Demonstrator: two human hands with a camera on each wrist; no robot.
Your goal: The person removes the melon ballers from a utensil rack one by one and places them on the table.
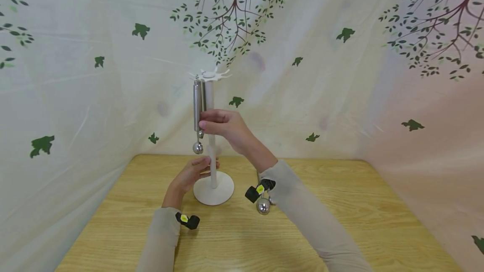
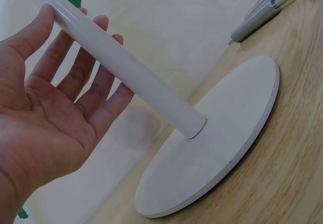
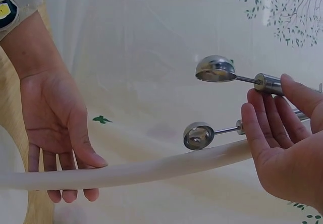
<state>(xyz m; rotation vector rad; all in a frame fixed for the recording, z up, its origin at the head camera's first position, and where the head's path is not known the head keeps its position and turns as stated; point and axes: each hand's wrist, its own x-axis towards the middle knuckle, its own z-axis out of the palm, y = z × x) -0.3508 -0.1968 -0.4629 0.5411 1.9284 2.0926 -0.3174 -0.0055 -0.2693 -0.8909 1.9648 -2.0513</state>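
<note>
A white stand [image 1: 214,196] with a round base and a hooked top stands upright on the wooden table. Two steel scoops hang from its left side: a larger scoop [image 3: 216,68] and a smaller scoop [image 3: 198,135] behind it, bowls downward in the head view. My right hand [image 1: 228,127] pinches the larger scoop's handle between thumb and fingers, low on the handle. Lower down, my left hand [image 2: 55,103] loosely grips the stand's post, its thumb against the near side and fingers passing behind.
More steel scoops [image 1: 263,206] lie on the table [image 1: 151,238] right of the base, partly hidden by my right sleeve. A pale curtain [image 1: 302,95] with leaf and branch prints hangs behind and on both sides.
</note>
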